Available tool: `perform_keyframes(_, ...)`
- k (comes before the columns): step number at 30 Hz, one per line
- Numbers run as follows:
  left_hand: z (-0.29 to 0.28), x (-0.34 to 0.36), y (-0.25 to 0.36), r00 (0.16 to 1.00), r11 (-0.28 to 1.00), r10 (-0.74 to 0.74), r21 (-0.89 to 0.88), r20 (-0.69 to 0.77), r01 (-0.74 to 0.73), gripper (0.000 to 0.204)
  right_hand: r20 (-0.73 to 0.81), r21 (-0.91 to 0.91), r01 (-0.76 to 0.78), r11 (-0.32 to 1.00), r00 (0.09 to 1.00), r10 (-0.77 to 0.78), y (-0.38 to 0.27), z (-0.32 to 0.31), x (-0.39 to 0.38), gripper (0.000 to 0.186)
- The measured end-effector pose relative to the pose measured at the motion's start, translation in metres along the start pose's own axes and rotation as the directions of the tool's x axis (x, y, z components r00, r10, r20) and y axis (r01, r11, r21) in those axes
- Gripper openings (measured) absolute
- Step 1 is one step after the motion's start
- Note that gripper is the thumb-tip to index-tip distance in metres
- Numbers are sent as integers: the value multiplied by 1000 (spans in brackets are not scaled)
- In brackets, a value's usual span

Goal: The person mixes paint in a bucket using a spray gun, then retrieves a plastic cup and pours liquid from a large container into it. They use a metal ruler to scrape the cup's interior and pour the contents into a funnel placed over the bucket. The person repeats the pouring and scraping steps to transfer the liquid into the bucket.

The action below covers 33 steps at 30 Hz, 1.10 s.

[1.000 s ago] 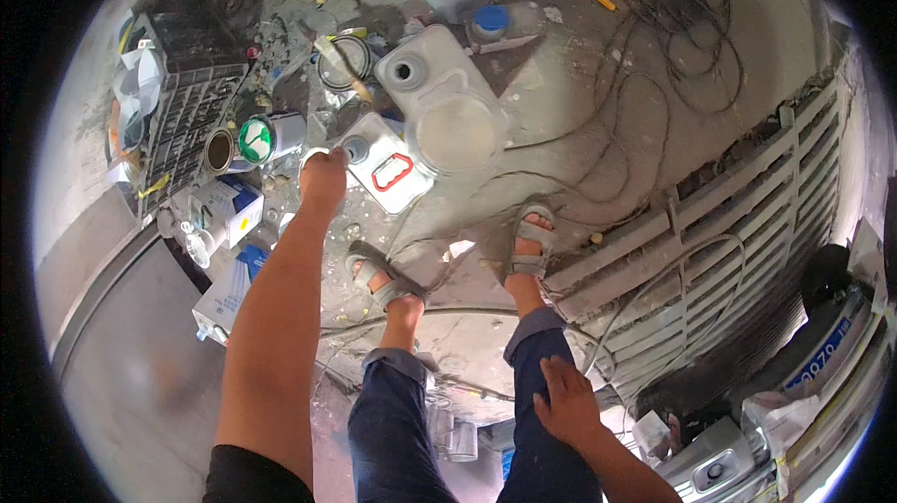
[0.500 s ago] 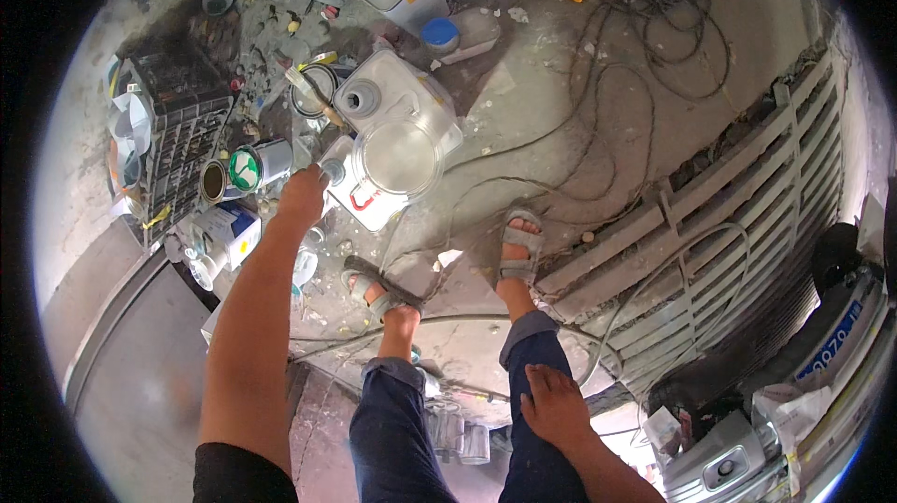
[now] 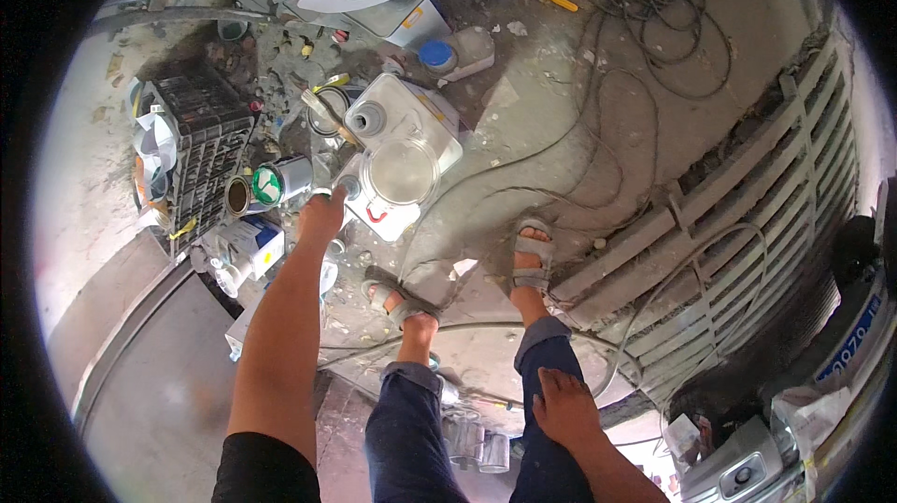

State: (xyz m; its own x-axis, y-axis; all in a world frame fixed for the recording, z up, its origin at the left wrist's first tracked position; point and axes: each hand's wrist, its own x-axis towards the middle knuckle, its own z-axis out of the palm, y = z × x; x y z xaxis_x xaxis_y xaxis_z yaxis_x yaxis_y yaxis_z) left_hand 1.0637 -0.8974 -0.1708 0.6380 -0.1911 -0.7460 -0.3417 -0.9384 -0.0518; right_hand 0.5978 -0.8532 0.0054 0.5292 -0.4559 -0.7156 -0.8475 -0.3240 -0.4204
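Observation:
My left hand (image 3: pixel 321 220) reaches forward, its fingers closed beside the round neck (image 3: pixel 349 187) of a metal can (image 3: pixel 392 223) with a red handle. A pale, green-tinged rim shows at the fingertips; what the fingers hold, if anything, is too small to make out. On top of the can and its neighbour sits a clear round plastic tub (image 3: pixel 402 172). Behind it stands a second square can (image 3: pixel 397 106) with a wide grey spout. My right hand (image 3: pixel 566 407) lies on my right thigh, fingers stretched out and holding nothing.
Left of the cans are a paint tin (image 3: pixel 286 180) with green inside, a brush (image 3: pixel 329 117) across an open tin, and a black crate (image 3: pixel 201 129). A blue-capped bottle (image 3: pixel 462 55) lies beyond. Cables (image 3: pixel 645 8) and slatted metal (image 3: pixel 729 213) are at the right.
The whole view has shifted, so things appear further right and slightly lower. My left hand stays by the can's neck, with a pale rim now showing at its fingertips. My right hand stays on the thigh.

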Motion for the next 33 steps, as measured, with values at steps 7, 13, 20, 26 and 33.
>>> perform_keyframes(7,27,49,-42,994,948,-104,-299,24,106,23,41,28,3,1000,999,-5,1,1,-2,41)
perform_keyframes(13,22,-7,10,816,600,569,730,-103,-327,19,29,76,-20,997,999,17,9,12,-4,45)
perform_keyframes(20,20,-55,-33,800,797,523,501,-294,-337,54,112,-31,-7,1000,994,10,4,3,-6,46)
perform_keyframes(26,80,-238,-151,843,929,213,166,493,-332,61,242,-96,-54,994,967,76,-2,-28,-3,47)
perform_keyframes(33,87,-431,-187,915,992,71,71,396,-107,62,474,-70,118,991,877,-71,4,-68,-8,46)
